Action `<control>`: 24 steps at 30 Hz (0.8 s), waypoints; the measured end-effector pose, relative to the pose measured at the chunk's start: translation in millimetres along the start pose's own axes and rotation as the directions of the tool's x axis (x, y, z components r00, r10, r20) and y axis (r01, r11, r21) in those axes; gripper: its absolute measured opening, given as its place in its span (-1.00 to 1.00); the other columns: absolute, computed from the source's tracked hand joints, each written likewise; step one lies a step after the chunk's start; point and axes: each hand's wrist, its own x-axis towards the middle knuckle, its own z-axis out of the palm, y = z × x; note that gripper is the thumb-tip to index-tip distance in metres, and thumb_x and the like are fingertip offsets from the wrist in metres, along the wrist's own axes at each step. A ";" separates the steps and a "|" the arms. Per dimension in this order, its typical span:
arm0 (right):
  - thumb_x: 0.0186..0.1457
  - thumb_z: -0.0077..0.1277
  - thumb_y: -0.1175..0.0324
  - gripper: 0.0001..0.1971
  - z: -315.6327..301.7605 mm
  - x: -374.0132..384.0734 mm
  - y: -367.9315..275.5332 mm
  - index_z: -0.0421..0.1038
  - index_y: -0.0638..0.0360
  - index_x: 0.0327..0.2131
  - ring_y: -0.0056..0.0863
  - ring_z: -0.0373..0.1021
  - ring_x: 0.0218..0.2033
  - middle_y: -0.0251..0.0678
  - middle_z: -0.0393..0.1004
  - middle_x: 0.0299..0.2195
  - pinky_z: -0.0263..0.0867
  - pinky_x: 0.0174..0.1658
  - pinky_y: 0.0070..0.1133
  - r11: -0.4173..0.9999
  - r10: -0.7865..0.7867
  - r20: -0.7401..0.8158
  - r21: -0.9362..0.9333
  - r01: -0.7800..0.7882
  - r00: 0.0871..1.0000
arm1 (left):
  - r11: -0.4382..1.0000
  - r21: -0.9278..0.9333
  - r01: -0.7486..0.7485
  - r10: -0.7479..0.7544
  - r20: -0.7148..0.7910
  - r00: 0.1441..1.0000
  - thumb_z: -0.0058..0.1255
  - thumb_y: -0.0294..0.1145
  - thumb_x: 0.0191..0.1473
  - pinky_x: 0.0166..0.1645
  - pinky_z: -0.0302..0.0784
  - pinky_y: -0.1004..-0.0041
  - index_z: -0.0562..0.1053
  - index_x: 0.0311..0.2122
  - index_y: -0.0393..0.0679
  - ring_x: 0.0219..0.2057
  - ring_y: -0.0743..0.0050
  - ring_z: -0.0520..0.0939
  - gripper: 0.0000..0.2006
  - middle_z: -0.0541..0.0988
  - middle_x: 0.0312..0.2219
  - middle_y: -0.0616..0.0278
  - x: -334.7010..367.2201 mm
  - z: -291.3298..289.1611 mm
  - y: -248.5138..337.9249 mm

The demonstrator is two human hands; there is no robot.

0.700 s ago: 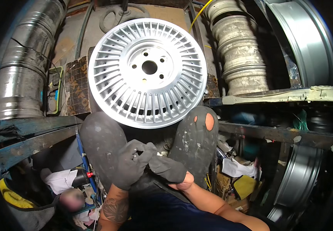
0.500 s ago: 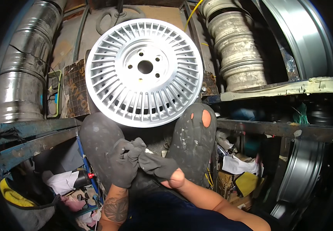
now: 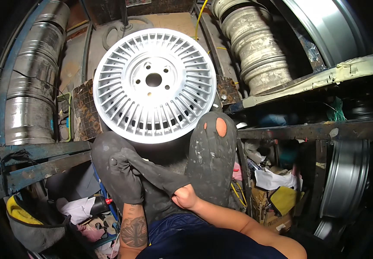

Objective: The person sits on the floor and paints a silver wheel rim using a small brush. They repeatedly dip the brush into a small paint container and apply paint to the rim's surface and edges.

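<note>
My left hand (image 3: 128, 183) wears a dark grey fabric glove, and its fingers are closed around one end of a second dark glove (image 3: 158, 176). That loose glove is stretched slantwise across my lap, over the gap between my knees. At its other end my bare right hand (image 3: 184, 197) is closed in a fist against the cloth, with the fingers partly hidden. Just beyond my knees a silver multi-spoke wheel rim (image 3: 173, 67) lies face up, tilted toward me; neither hand touches it.
Stacked shiny rims (image 3: 30, 121) stand on the left, dull pale rims (image 3: 262, 56) on the right. Metal frame bars (image 3: 307, 131) flank both knees. Below lie a white cloth (image 3: 277, 179), a yellow-and-grey cloth (image 3: 286, 200) and a black bottle (image 3: 98, 206) with a red tip.
My hands have moved apart, drawing the bunched glove out long. More of my right hand shows bare now. The view has shifted slightly, while the rim stays in place.
</note>
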 end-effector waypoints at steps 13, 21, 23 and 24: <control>-0.07 0.02 0.64 -0.72 -13.8 -26.6 -32.3 0.56 0.34 -0.23 -0.43 0.52 -0.29 -0.14 0.61 -0.31 0.39 -0.20 -0.57 0.745 -0.274 -0.158 -0.658 0.105 0.949 | 0.855 0.428 -0.294 0.294 0.069 0.953 -0.05 -0.50 0.14 -0.11 0.44 0.31 0.43 -0.12 -0.25 -0.24 0.28 0.55 -0.81 0.55 -0.23 0.07 -16.7 11.6 42.5; 0.24 -0.08 0.56 -0.64 -12.8 -14.4 -34.5 0.32 0.36 0.11 -0.58 0.38 -0.01 -0.30 0.50 -0.02 0.29 0.09 -0.58 0.955 -0.005 -0.082 -0.297 -0.020 0.997 | 0.986 0.082 -0.143 0.092 0.445 0.891 0.09 -0.58 0.00 -0.11 0.52 0.34 0.51 -0.21 -0.23 -0.24 0.19 0.62 -0.80 0.60 -0.29 0.08 -66.6 21.5 44.3; 0.24 -0.12 0.58 -0.69 -18.1 -12.3 -30.5 0.38 0.37 0.05 -0.61 0.41 -0.07 -0.33 0.54 -0.10 0.32 0.04 -0.60 0.934 -0.058 -0.129 -0.357 0.008 0.990 | 0.992 0.115 -0.060 0.006 0.425 0.905 0.08 -0.59 0.01 -0.08 0.51 0.33 0.50 -0.16 -0.26 -0.22 0.17 0.62 -0.77 0.60 -0.26 0.05 -69.9 25.2 41.8; 0.25 -0.14 0.59 -0.71 -20.8 -13.5 -29.0 0.42 0.38 0.02 -0.62 0.42 -0.10 -0.35 0.56 -0.14 0.34 0.01 -0.61 0.922 -0.096 -0.169 -0.386 0.024 0.981 | 0.987 0.127 -0.098 0.036 0.416 0.909 0.08 -0.58 0.02 -0.08 0.51 0.34 0.50 -0.12 -0.27 -0.21 0.18 0.62 -0.74 0.60 -0.26 0.04 -73.3 28.9 39.5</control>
